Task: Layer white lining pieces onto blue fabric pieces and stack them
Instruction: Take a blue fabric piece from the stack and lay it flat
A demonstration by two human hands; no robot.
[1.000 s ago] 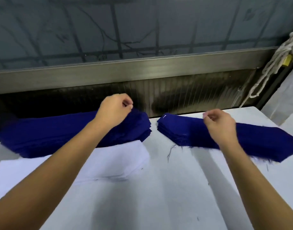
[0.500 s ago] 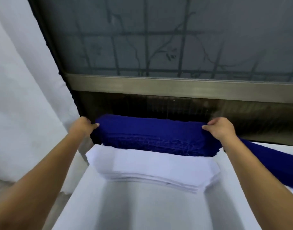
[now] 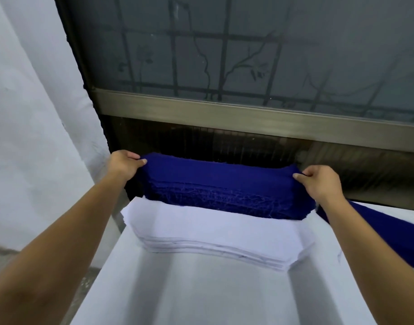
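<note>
Left grip (image 3: 124,165) and right grip (image 3: 318,184) pinch the blue stack (image 3: 220,191) by its ends; white lining pile (image 3: 213,231) seemingly touches it.

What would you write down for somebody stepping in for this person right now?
Left hand grips the left end of the blue fabric stack; right hand grips its right end.
The stack sits at the far edge of the table; the white lining stack lies just in front of it; another blue pile lies to the right.
Done: no layered pair in view.
Left: lay lining on blue pieces, stack them.
</note>
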